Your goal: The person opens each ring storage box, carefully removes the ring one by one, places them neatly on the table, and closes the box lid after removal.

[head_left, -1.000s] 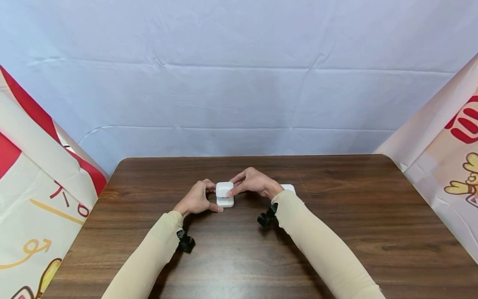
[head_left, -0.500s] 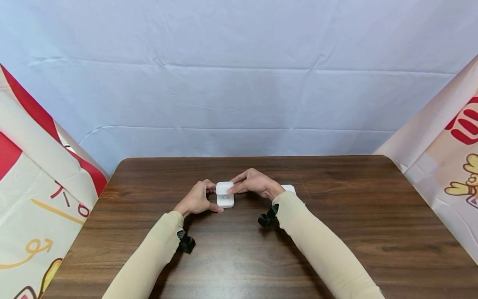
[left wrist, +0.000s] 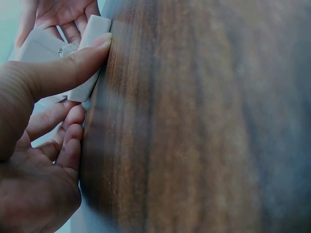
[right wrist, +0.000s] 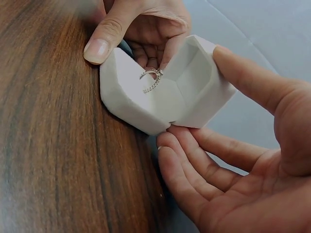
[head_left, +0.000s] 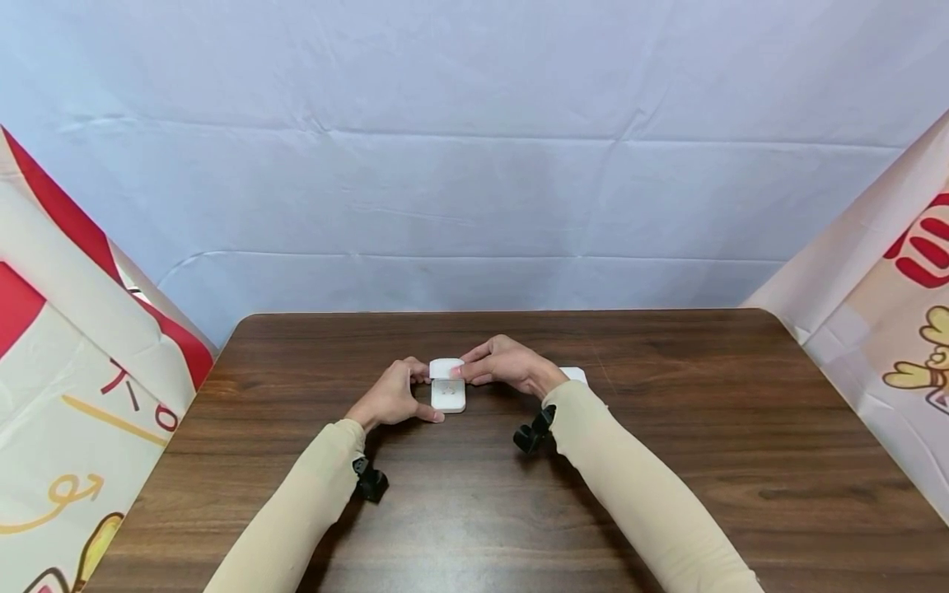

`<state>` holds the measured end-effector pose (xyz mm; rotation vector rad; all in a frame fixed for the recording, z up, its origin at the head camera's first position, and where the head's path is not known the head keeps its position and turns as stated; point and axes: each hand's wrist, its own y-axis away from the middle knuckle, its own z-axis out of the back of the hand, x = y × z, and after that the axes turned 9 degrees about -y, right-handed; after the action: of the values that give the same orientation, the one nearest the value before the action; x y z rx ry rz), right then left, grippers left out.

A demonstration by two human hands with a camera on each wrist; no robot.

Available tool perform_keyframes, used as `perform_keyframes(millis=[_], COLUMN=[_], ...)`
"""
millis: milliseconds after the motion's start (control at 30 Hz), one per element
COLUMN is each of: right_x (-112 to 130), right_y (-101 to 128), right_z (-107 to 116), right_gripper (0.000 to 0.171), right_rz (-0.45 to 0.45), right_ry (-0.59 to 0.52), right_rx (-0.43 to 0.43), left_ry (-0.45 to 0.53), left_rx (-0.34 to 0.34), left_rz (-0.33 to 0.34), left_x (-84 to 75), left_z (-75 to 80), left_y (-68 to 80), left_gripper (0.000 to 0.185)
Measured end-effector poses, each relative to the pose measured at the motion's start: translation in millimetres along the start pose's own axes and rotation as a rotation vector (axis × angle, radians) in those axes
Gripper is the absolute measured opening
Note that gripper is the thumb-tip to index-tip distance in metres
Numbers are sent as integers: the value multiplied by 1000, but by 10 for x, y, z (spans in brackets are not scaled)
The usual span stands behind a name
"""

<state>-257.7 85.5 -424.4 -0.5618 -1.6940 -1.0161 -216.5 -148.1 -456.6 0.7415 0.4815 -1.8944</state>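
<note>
We have a small white ring box (head_left: 448, 387) on the table (head_left: 667, 461), near its middle, and its hinged lid (right wrist: 201, 77) stands raised, so the opening looks largely done. Our left hand (head_left: 391, 397) steadies the base: the thumb lies along the near side, and the curled fingers sit behind it, gripping the box from the left. Our right hand (head_left: 504, 362) has the lid between thumb and fingers, pinching its edge from the right and tilting it back. In the right wrist view the ring (right wrist: 151, 80) shows in the cushion (right wrist: 141, 85), seated upright in its slot, so nothing has been taken out yet. We judge the lid is past halfway, though how far the hinge can go we cannot tell. What is left, as far as we can see, is whatever follows with the ring itself; neither hand touches it. A second white piece (head_left: 574, 375) lies on the table just behind our right wrist, partly hidden, and we cannot say what it is.
</note>
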Motion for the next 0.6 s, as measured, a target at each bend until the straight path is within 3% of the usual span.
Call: perform_keyframes(millis=[600], right_x=[-7], right_y=[-11], right_z=[14], right_gripper=[39], right_rz=[-14], right_ry=[-22], right_rx=[6], left_ry=[12], left_rx=[3], left_rz=[17], left_x=[-16], left_z=[-1], left_y=[-7], left_gripper=[48])
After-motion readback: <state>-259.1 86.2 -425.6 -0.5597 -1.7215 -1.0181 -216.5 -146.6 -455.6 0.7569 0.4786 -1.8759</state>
